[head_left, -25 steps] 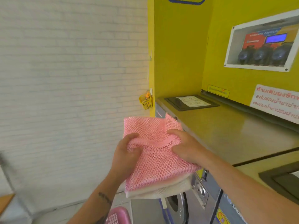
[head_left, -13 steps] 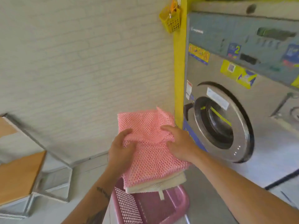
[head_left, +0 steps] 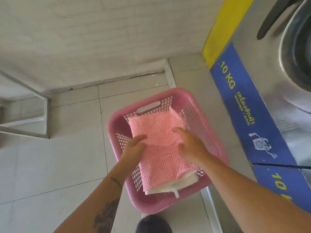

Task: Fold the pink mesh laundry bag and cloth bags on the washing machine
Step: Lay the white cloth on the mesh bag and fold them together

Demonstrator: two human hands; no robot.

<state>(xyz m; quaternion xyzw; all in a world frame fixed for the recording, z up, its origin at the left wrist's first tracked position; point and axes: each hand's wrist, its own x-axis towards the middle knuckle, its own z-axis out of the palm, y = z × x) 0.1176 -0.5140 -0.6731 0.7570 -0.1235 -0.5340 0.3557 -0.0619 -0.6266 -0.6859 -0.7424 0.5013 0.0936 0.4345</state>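
Note:
The folded pink mesh laundry bag point(head_left: 159, 148) lies on top of folded white cloth bags point(head_left: 178, 184), whose edge and a white strap show at the near end. My left hand point(head_left: 133, 148) holds the stack at its left edge, thumb on the mesh. At the right edge my right hand point(head_left: 190, 145) holds it the same way, with the other fingers hidden below. The stack sits low inside a pink plastic laundry basket point(head_left: 117, 125) on the floor. I cannot tell whether the stack touches the basket's bottom.
The front of a steel washing machine point(head_left: 269, 98), with a blue "10 KG" band and a round door, stands to the right of the basket. White floor tiles and a white brick wall lie ahead. A metal frame leg point(head_left: 45, 115) stands at the left.
My view has dropped from the washing machine's top to the floor. Both hands have carried the folded stack down into the pink basket.

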